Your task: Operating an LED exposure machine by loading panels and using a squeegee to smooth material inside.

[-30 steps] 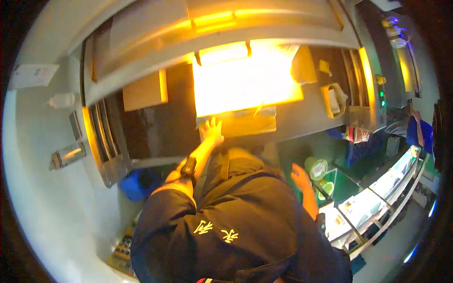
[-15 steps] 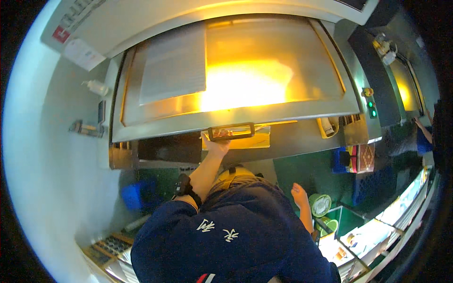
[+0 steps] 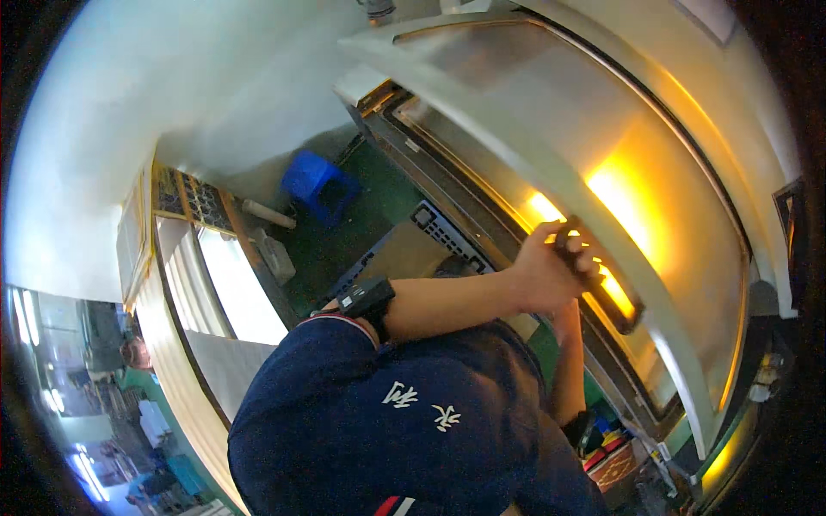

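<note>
My left hand point(image 3: 555, 271) is wrapped round the black loop handle point(image 3: 632, 320) on the front edge of a wide, pale-framed lid point(image 3: 508, 150). The lid stands tilted over a machine bed, with a gap between them. Its inner panel glows yellow where light reflects. Just below the left hand, my right hand point(image 3: 564, 315) is mostly hidden behind it, so its fingers do not show. Under the lid, the dark-edged bed point(image 3: 447, 159) has yellow light along it.
A blue stool point(image 3: 318, 185) stands on the green floor by the wall. Behind me to the left is a light-topped table point(image 3: 237, 279). A black crate-like base point(image 3: 447, 232) lies near the machine's foot. Farther left, a person point(image 3: 136, 353) is partly visible.
My view has turned left. My left hand stays on the lid handle, and my right hand has come up from my side to beside it. More of the bed shows beneath the lid.
</note>
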### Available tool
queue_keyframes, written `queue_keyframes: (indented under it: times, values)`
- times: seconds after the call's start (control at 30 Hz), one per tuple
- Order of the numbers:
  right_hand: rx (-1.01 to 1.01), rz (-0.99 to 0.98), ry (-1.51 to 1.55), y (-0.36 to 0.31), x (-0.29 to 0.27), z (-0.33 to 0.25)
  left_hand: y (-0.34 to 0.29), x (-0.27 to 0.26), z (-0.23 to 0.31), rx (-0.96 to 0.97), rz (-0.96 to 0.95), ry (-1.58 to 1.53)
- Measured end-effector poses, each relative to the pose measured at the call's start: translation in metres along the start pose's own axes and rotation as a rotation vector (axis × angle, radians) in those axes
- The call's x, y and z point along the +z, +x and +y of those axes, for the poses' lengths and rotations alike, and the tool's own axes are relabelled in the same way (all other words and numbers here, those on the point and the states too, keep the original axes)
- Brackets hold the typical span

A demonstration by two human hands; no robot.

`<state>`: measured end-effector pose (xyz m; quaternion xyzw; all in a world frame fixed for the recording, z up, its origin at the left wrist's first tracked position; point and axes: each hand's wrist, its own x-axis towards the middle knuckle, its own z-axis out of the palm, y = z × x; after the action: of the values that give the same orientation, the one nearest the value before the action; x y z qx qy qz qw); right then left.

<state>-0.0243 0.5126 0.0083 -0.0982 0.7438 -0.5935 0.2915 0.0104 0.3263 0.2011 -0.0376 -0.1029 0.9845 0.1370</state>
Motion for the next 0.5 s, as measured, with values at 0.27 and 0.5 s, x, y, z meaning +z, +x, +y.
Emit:
queue_keyframes:
  times: [0.27,0.5]
  values:
    - [0.139,0.229,-0.171,0.166,0.008,-0.095,0.064,0.106,0.008,-0.275,-0.472,0.505]
    - [0.426,0.370,-0.184,0.238,0.011,-0.101,0.170,0.093,0.208,-0.432,-0.847,2.052]
